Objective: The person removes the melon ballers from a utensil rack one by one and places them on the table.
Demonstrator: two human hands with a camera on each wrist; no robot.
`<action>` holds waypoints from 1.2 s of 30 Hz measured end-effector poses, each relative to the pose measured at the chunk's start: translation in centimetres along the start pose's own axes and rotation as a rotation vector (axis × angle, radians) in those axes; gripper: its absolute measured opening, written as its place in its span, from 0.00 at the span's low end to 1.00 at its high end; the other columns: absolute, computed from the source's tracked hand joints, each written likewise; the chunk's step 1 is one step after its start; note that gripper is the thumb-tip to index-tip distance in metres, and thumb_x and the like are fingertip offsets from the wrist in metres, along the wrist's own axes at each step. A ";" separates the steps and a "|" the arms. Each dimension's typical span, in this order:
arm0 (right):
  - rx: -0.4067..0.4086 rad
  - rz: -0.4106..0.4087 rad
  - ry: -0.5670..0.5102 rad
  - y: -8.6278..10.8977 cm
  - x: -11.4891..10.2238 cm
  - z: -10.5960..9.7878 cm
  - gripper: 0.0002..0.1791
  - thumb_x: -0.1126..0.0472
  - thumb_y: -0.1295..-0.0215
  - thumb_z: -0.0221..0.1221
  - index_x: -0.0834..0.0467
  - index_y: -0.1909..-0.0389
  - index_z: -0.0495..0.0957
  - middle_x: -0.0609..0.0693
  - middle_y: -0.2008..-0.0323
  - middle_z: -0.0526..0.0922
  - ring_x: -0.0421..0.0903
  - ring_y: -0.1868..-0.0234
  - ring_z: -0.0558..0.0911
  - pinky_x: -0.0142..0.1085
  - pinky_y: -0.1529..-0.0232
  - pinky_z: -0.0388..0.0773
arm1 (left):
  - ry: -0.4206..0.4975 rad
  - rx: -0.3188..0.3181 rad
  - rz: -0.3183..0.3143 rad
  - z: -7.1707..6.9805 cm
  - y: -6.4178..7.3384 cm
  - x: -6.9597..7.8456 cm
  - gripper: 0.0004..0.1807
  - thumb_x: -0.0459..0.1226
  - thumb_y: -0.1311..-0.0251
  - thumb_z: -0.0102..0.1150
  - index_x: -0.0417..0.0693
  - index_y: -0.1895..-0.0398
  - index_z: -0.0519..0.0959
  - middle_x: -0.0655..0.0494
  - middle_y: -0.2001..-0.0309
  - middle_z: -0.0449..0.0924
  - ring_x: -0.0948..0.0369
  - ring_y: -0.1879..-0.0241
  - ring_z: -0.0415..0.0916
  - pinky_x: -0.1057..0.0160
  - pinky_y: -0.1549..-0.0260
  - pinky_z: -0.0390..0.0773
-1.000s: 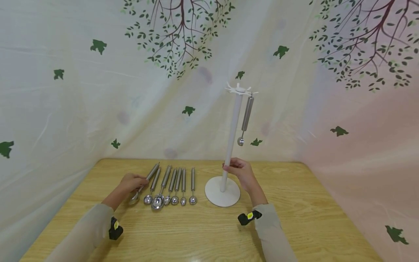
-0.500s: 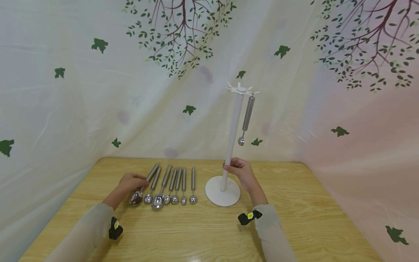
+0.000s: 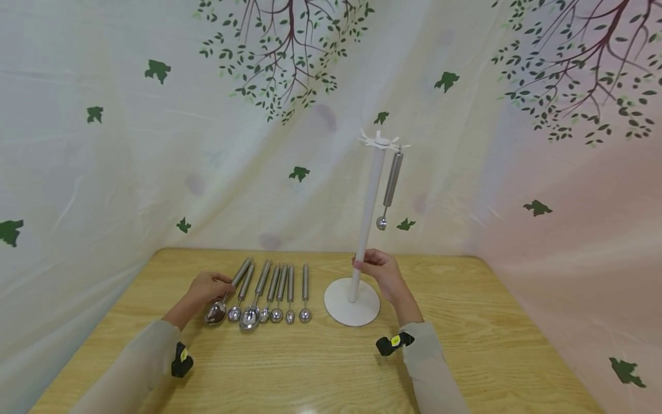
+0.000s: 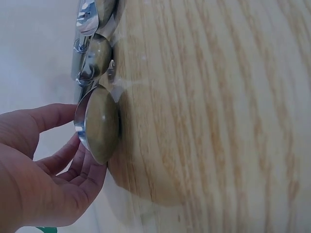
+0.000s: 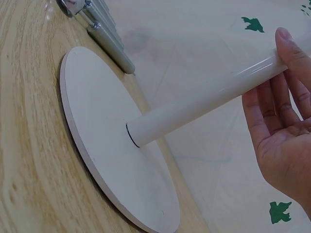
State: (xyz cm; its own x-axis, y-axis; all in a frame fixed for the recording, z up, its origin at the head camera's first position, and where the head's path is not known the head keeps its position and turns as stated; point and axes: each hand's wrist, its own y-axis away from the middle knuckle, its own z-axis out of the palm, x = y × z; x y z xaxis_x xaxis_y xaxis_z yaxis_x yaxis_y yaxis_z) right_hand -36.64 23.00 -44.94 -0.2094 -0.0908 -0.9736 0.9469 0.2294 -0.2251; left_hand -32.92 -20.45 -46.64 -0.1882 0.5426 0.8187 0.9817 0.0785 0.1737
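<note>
My left hand (image 3: 209, 286) pinches the handle of the leftmost steel scoop (image 3: 216, 312), whose big bowl lies on the table. In the left wrist view that scoop's rounded bowl (image 4: 103, 126) rests on the wood beside my fingers. To its right lie several steel scoops and melon ballers in a row, among them a large scoop (image 3: 250, 316) and a small melon baller (image 3: 305, 314). My right hand (image 3: 381, 273) grips the pole of a white hanging stand (image 3: 368, 207) low down. One melon baller (image 3: 392, 178) hangs from a hook at the stand's top right.
The stand's round white base (image 5: 104, 126) sits flat on the wooden table (image 3: 289, 374), right of the row of tools. Behind the table hangs a pale curtain (image 3: 248, 149) printed with leaves and branches. Black wrist cameras are on both sleeves.
The leftmost scoop has turned in my left hand, so its bowl now faces up more; most of that came in the first half second. My right hand keeps its place on the pole.
</note>
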 end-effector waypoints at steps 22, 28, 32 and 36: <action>0.003 0.013 0.017 0.0 0.2 -0.1 0.16 0.69 0.36 0.67 0.72 0.50 0.79 0.45 0.62 0.89 0.42 0.56 0.86 0.35 0.46 0.85 | -0.070 0.073 0.127 0.7 0.4 -0.4 0.21 0.33 0.37 0.64 0.26 0.46 0.77 0.39 0.62 0.86 0.60 0.69 0.83 0.66 0.70 0.82; 0.000 0.010 0.012 0.0 0.1 -0.2 0.08 0.69 0.35 0.67 0.53 0.60 0.87 0.44 0.63 0.89 0.42 0.55 0.86 0.35 0.46 0.84 | -0.094 0.090 0.193 0.6 0.2 -0.4 0.21 0.31 0.40 0.65 0.25 0.47 0.76 0.39 0.66 0.87 0.61 0.72 0.83 0.66 0.72 0.83; 0.000 0.009 0.013 0.0 0.1 -0.1 0.07 0.69 0.35 0.67 0.55 0.59 0.86 0.43 0.63 0.89 0.41 0.56 0.86 0.35 0.46 0.84 | -0.106 0.098 0.212 0.5 0.1 -0.5 0.21 0.30 0.40 0.64 0.24 0.46 0.76 0.37 0.66 0.87 0.60 0.72 0.83 0.65 0.72 0.84; -0.001 0.007 0.010 0.0 0.1 -0.1 0.12 0.69 0.36 0.67 0.67 0.53 0.83 0.43 0.63 0.89 0.42 0.56 0.86 0.35 0.47 0.85 | -0.125 0.099 0.231 0.5 -0.1 -0.8 0.21 0.30 0.41 0.65 0.24 0.46 0.76 0.38 0.66 0.87 0.60 0.72 0.83 0.65 0.73 0.84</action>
State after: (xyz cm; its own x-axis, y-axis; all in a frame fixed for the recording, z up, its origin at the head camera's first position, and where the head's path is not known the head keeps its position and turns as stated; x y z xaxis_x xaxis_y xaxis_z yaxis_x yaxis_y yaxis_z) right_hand -36.71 23.07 -45.01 -0.2052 -0.0792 -0.9755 0.9482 0.2311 -0.2182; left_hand -32.85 -20.49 -47.53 0.0397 0.6538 0.7556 0.9975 0.0186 -0.0685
